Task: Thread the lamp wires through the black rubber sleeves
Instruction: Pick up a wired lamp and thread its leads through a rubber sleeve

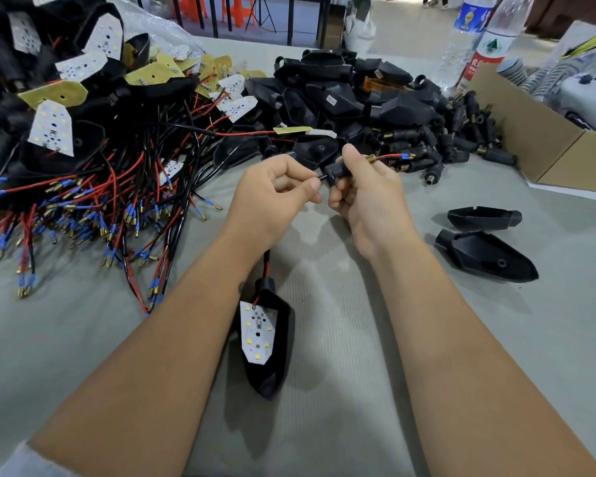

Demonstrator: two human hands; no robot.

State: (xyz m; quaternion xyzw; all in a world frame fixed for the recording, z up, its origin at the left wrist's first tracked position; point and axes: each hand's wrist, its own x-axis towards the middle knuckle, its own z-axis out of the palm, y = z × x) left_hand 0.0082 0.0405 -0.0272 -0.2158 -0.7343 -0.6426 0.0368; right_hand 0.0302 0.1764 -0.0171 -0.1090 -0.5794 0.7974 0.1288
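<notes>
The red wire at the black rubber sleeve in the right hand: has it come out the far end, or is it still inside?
Out. The red wire, with its blue terminal, sticks out past the brass end of the rubber sleeve.

Little can be read. The nearer bottle [488, 46] at the top right carries a red and white label with a green tree emblem and white Chinese characters, too blurred to make out. The bottle behind it [470, 18] has a blue label with a yellow mark and unreadable print. A small white sticker [331, 99] on one black housing bears print too small to tell.
</notes>
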